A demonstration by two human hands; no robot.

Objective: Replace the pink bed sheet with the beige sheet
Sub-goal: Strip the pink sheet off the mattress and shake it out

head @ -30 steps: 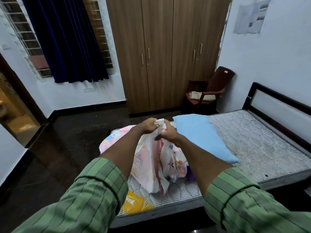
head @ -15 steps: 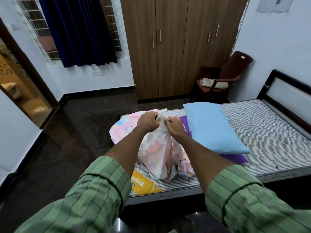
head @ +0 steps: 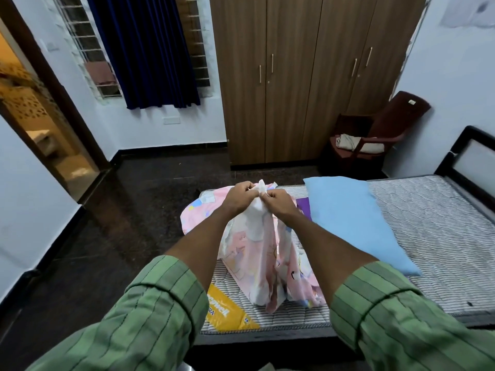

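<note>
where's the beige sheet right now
In the head view the folded beige sheet lies on the seat of the dark red chair, in the far right corner between the wooden wardrobe and the bed's headboard.

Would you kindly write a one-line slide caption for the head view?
Both hands, left hand and right hand, pinch the pink sheet lifted above the bare striped mattress.

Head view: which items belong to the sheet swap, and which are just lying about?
Job: pink sheet, pinched by left hand and right hand; bare mattress; folded beige cloth on the chair.
Lying about: blue pillow, purple item, yellow packet.
</note>
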